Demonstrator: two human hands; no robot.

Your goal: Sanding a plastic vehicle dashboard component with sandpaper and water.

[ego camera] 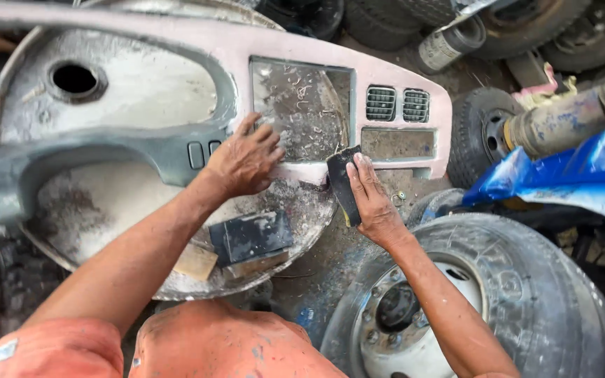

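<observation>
Down at the bottom, the person's orange-clad knees (pixel 204 343) fill the near edge, and a big truck wheel (pixel 484 308) lies just to the right of them. Moving up, a dark sanding block (pixel 250 236) and a pale wooden piece (pixel 195 262) rest on the dusty round drum lid (pixel 106 210), unheld. Now the hands: the right hand (pixel 372 203) lies flat with fingers stretched out, pressing a dark sheet of sandpaper (pixel 341 183) against the lower edge of the pink dashboard panel (pixel 260 49). The left hand (pixel 245 162) is spread open, palm down, bracing the panel where its grey part meets the pink, just beside two small switches (pixel 203 152). Further on, the panel's rectangular opening (pixel 301 108) and two air vents (pixel 397 103) show. Beyond, more tyres (pixel 481 133) and a blue painted body part (pixel 561 178) sit well apart on the right.
</observation>
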